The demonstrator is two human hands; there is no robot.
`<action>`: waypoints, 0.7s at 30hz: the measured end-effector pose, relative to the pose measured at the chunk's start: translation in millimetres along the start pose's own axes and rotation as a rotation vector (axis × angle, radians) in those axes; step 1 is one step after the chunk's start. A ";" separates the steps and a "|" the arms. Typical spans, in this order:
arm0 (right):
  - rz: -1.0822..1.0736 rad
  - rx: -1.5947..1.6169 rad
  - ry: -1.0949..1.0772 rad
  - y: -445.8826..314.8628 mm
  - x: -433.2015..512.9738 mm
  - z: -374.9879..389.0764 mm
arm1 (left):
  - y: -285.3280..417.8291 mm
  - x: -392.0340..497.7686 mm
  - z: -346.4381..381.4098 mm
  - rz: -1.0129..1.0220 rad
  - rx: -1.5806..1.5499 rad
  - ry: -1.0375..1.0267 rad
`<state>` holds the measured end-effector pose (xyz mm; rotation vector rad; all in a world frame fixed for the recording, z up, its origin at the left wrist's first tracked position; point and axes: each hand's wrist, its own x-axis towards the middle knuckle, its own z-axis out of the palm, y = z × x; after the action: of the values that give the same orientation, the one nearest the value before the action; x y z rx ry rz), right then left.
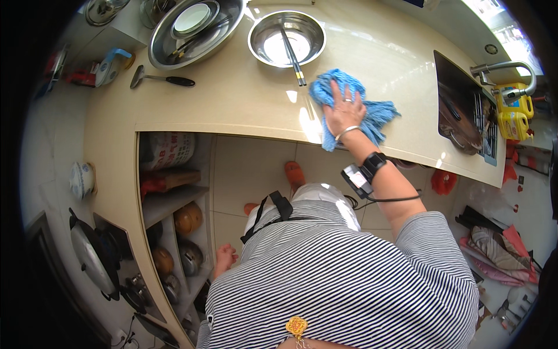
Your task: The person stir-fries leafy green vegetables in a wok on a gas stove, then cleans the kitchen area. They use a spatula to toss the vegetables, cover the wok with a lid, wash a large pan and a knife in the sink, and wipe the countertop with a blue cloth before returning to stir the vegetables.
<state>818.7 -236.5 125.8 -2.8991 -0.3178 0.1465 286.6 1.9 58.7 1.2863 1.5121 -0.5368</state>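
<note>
My right hand (346,111) lies on a blue cloth (338,83), fingers spread, pressing it onto the beige countertop (226,107) close to the front edge. Part of the cloth hangs at that edge. My left hand (226,256) is down beside my body, away from the counter, its fingers curled; whether it holds anything cannot be made out. Just beyond the cloth, to the left, stands a steel bowl (261,48) with a pair of chopsticks (291,54) resting across its rim.
A large steel basin (159,54) with bowls and chopsticks stands at the back left, a black-handled kitchen scraper (178,81) before it. On the right are the sink (449,100), its faucet (510,65) and yellow bottles (514,124). Open shelves (174,205) sit below the counter, left.
</note>
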 end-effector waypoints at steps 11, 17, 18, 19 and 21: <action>-0.572 0.122 -0.125 -68.3 -55.9 -1.9 | -26.9 14.1 10.3 0.053 -0.124 -0.005; -0.254 -0.054 0.036 111.6 -103.6 -17.9 | 30.5 35.0 -21.3 0.068 0.022 0.097; -0.162 -0.116 0.103 149.8 -108.1 -20.7 | 42.5 36.6 -22.9 0.100 0.035 0.062; -0.074 -0.172 0.178 187.0 -111.9 -23.6 | 53.8 35.8 -23.2 0.135 0.053 0.037; 0.192 -0.215 0.240 254.6 -115.4 -30.7 | 75.2 32.7 -15.7 0.149 0.126 0.041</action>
<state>761.9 -511.2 105.9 -3.1118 -0.0134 -0.2182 351.7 54.1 55.9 1.5022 1.4204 -0.5179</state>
